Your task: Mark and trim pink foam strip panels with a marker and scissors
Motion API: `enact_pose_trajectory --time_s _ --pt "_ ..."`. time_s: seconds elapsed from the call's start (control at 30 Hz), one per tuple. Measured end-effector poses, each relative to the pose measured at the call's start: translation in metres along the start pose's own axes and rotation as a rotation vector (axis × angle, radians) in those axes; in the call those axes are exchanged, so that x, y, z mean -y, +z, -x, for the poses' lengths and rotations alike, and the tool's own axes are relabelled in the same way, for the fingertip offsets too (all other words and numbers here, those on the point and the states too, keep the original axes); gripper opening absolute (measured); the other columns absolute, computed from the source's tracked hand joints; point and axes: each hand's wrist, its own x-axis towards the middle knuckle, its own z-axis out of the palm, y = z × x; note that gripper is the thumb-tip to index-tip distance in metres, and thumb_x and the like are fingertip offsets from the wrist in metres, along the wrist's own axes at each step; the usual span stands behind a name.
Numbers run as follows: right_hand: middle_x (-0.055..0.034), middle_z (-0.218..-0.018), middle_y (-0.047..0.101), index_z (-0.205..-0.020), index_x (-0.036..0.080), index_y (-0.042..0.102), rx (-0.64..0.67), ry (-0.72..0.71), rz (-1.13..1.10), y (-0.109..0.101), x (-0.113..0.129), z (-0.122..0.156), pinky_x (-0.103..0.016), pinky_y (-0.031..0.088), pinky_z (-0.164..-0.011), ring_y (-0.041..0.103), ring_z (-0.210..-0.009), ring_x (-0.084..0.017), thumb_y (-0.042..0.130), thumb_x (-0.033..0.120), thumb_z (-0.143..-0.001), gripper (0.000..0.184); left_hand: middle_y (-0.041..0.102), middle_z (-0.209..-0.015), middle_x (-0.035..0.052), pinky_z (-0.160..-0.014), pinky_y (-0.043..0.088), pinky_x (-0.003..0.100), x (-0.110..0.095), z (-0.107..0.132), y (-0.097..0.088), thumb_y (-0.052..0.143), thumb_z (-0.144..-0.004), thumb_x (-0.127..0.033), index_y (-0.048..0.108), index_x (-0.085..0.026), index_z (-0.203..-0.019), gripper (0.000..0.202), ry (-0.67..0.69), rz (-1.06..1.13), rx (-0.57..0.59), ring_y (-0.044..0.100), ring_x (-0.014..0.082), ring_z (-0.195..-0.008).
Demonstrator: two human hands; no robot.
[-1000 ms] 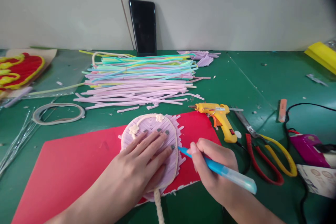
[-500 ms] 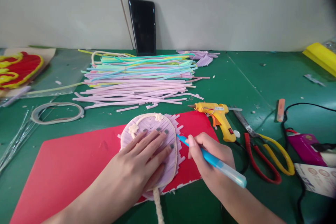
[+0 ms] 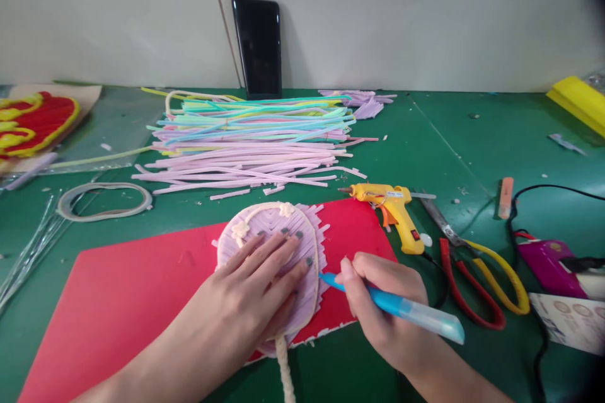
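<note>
My left hand [image 3: 255,283] lies flat with its fingers stretched over a round lilac fan [image 3: 302,245] made of pipe-cleaner strips. A cream rim, small cream flowers [image 3: 241,230] and a twisted cream handle [image 3: 284,368] trim it; the palm hides part of its face. Gripped in my right hand [image 3: 387,296] is a blue pen [image 3: 392,303] with a clear barrel end, its tip at the right rim of the fan. Ragged lilac strip ends stick out past that rim, over the red board [image 3: 142,283] beneath.
Behind lie bundled pastel pipe cleaners [image 3: 255,138] and an upright phone [image 3: 258,47]. At right are a yellow glue gun [image 3: 397,211], scissors [image 3: 472,264] and a purple box [image 3: 551,267] with a black cable. A tape roll [image 3: 104,201] and thin wires [image 3: 33,252] sit left.
The pen tip has slid down along the fan's right rim, with my right hand shifting down and slightly right. My left hand stays on the fan.
</note>
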Motion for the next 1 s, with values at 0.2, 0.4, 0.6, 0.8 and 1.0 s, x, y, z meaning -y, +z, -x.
enact_pose_trajectory --time_s 0.2,0.4,0.6,0.8,1.0 --pt "0.0062 -0.053 0.029 -0.059 0.021 0.029 0.065 -0.015 -0.039 0.0 0.0 0.002 -0.022 0.028 -0.043 0.033 -0.044 -0.007 0.045 0.008 -0.088 0.036 0.062 -0.131 0.0067 -0.112 0.039 0.043 0.0 -0.001 0.002 0.046 -0.096 -0.021 0.065 -0.019 -0.119 0.03 0.005 0.009 -0.027 0.053 0.0244 -0.128" --pt "0.0064 -0.053 0.028 -0.06 0.021 0.028 0.066 -0.013 -0.057 -0.002 0.001 0.002 -0.022 0.029 -0.044 0.033 -0.044 -0.006 0.046 0.007 -0.088 0.036 0.062 -0.132 0.0065 -0.112 0.039 0.043 0.0 -0.002 0.002 0.046 -0.096 -0.022 0.065 -0.019 -0.119 0.03 0.002 0.005 -0.026 0.052 0.0245 -0.128" --pt "0.0063 -0.052 0.032 -0.06 0.022 0.032 0.03 -0.02 -0.055 -0.003 0.001 0.001 -0.022 0.033 -0.045 0.038 -0.044 -0.007 0.045 0.007 -0.089 0.035 0.062 -0.131 0.0066 -0.113 0.038 0.043 0.0 -0.002 0.001 0.047 -0.096 -0.022 0.065 -0.02 -0.12 0.03 0.005 0.003 -0.021 0.052 0.0246 -0.128" --pt "0.0058 -0.049 0.035 -0.057 0.021 0.036 0.077 -0.001 -0.127 -0.004 0.001 0.002 -0.023 0.031 -0.042 0.038 -0.042 -0.007 0.044 0.008 -0.089 0.036 0.063 -0.13 0.0072 -0.113 0.038 0.043 0.0 -0.001 0.002 0.046 -0.095 -0.022 0.065 -0.019 -0.119 0.03 0.012 0.004 -0.031 0.052 0.0243 -0.127" --pt "0.0065 -0.047 0.045 -0.067 0.019 0.051 -0.208 0.157 -0.119 0.001 -0.011 0.003 -0.02 0.037 -0.041 0.044 -0.038 -0.007 0.049 0.016 -0.093 0.026 0.064 -0.129 0.0074 -0.109 0.042 0.044 0.002 -0.005 -0.003 0.047 -0.095 -0.022 0.062 -0.019 -0.124 0.033 0.047 -0.055 0.005 0.056 0.0261 -0.123"
